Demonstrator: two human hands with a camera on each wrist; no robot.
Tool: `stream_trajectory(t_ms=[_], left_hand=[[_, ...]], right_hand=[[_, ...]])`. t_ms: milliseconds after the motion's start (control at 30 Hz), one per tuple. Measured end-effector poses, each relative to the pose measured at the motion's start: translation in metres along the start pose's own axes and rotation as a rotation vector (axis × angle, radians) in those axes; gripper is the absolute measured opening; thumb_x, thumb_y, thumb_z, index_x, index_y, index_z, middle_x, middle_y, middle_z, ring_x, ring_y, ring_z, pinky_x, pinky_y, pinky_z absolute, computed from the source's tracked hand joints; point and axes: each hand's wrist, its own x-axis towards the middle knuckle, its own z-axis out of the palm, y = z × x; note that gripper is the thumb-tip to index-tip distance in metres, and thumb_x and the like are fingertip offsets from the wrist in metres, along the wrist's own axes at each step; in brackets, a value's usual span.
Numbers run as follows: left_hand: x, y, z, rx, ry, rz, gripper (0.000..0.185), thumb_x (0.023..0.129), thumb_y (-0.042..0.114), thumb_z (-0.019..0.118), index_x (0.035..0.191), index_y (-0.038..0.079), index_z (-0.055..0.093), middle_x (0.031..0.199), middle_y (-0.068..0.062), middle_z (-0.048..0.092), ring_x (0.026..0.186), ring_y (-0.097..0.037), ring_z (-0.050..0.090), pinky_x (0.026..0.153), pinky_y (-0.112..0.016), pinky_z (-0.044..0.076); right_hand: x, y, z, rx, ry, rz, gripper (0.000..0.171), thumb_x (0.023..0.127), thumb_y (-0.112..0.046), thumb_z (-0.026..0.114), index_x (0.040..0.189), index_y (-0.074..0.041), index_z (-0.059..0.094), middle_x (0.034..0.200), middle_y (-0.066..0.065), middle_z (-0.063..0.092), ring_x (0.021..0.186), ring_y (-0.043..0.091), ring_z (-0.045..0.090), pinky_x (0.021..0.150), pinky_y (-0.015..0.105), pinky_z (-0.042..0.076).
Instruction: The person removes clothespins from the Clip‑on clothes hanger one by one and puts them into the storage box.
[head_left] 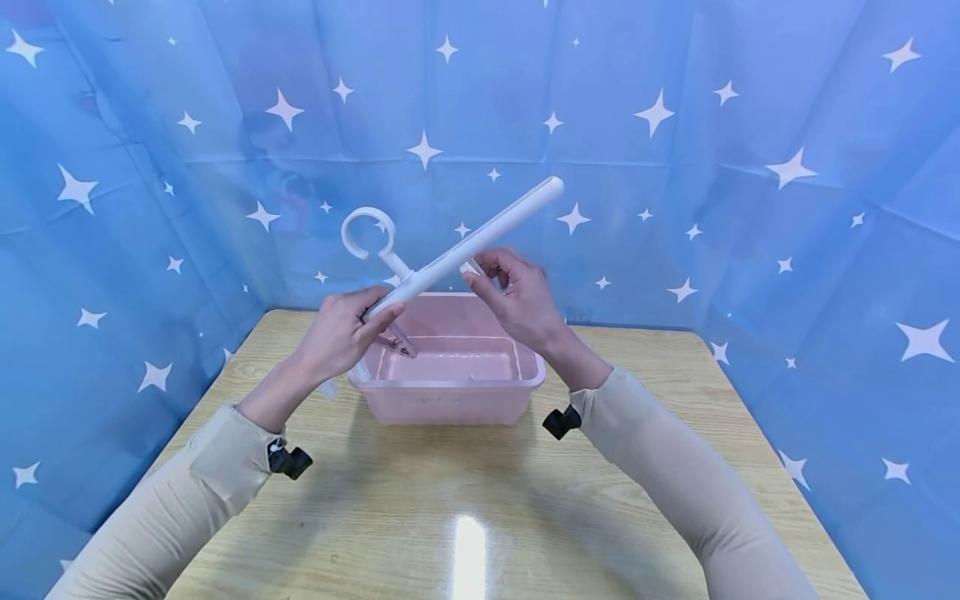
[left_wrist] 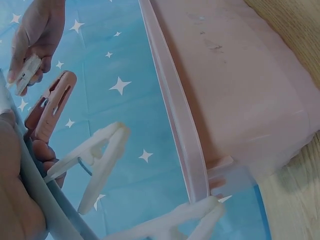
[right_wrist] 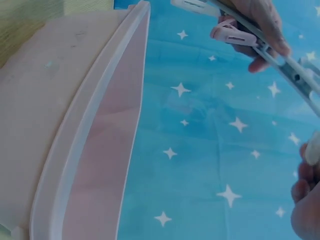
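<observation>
Nearest, two arms in beige sleeves over the pale wood-grain desk (head_left: 420, 517), a small black clamp-like fitting at each wrist. Past them, toward the far edge of the desk and about midway between its side edges, a pale pink rectangular plastic tub (head_left: 447, 398), open side up, resting on the wood.

Above the tub's near-left corner, left hand (head_left: 347, 331) with grip curled round the lower end of a white plastic hanger bar (head_left: 468, 246), thumb laid along it. Bar held in the air, tilted up from lower left to upper right, well clear of the desk, with a round white hook (head_left: 367, 233) rising behind the left hand. Hanging from the bar close to the left fingers, a pink plastic clothes peg (left_wrist: 50, 107) and a white plastic clothes peg (left_wrist: 97, 162), seen from the left wrist view above the tub's rim.

Above the tub's far-right part, right hand (head_left: 517, 296) just beside the middle of the bar, grip pinched on a small white clip (left_wrist: 24, 75) between thumb and fingertips; whether that clip is fixed to the bar cannot be told.

Farthest, a blue cloth backdrop with white stars (head_left: 675, 150) round the far and side edges of the desk.
</observation>
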Motion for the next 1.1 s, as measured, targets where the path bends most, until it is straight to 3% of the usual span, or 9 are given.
stream_trajectory(t_ms=[133, 400, 533, 733, 900, 1100], left_hand=[[-0.001, -0.001, 0.001, -0.002, 0.01, -0.006, 0.031, 0.103, 0.036, 0.055, 0.112, 0.01, 0.07, 0.074, -0.002, 0.065, 0.067, -0.017, 0.061, 0.062, -0.032, 0.045], [0.001, -0.003, 0.0, -0.027, 0.043, -0.018, 0.033, 0.102, 0.036, 0.056, 0.113, 0.009, 0.07, 0.071, -0.003, 0.062, 0.064, -0.017, 0.055, 0.058, -0.031, 0.043], [0.001, -0.004, 0.001, -0.018, 0.045, -0.016, 0.033, 0.102, 0.037, 0.056, 0.113, 0.009, 0.071, 0.07, -0.002, 0.062, 0.063, -0.016, 0.055, 0.058, -0.031, 0.043], [0.001, -0.002, 0.0, -0.023, 0.051, -0.019, 0.033, 0.102, 0.036, 0.057, 0.112, 0.009, 0.071, 0.072, -0.003, 0.064, 0.064, -0.017, 0.056, 0.058, -0.031, 0.044], [0.002, -0.001, 0.001, -0.02, 0.051, -0.024, 0.033, 0.102, 0.036, 0.057, 0.112, 0.008, 0.07, 0.073, -0.004, 0.065, 0.064, -0.017, 0.058, 0.058, -0.032, 0.045], [0.003, -0.001, 0.002, -0.017, 0.05, -0.023, 0.033, 0.102, 0.036, 0.057, 0.112, 0.008, 0.07, 0.074, -0.005, 0.064, 0.063, -0.017, 0.057, 0.057, -0.031, 0.044]], right_hand=[[0.0, 0.0, -0.002, -0.047, 0.008, -0.014, 0.026, 0.095, -0.025, 0.07, 0.113, -0.007, 0.069, 0.093, 0.006, 0.061, 0.079, 0.017, 0.048, 0.071, 0.027, 0.039], [-0.003, 0.006, -0.003, 0.023, -0.024, 0.057, 0.028, 0.097, -0.035, 0.065, 0.116, -0.014, 0.07, 0.091, 0.0, 0.062, 0.078, 0.014, 0.05, 0.069, 0.024, 0.039], [-0.004, 0.008, -0.003, 0.024, -0.03, 0.055, 0.026, 0.098, -0.032, 0.064, 0.115, -0.014, 0.07, 0.09, 0.001, 0.063, 0.077, 0.015, 0.051, 0.068, 0.024, 0.039], [-0.008, 0.01, -0.006, -0.004, -0.068, 0.084, 0.032, 0.097, -0.041, 0.063, 0.116, -0.016, 0.068, 0.093, 0.0, 0.063, 0.079, 0.02, 0.051, 0.069, 0.024, 0.038], [-0.014, 0.013, -0.007, 0.011, -0.087, 0.106, 0.029, 0.096, -0.038, 0.065, 0.116, -0.017, 0.068, 0.094, -0.001, 0.062, 0.084, 0.017, 0.052, 0.073, 0.028, 0.039], [-0.017, 0.015, -0.009, 0.01, -0.098, 0.122, 0.025, 0.096, -0.033, 0.065, 0.116, -0.017, 0.068, 0.094, -0.001, 0.061, 0.086, 0.013, 0.052, 0.073, 0.024, 0.038]])
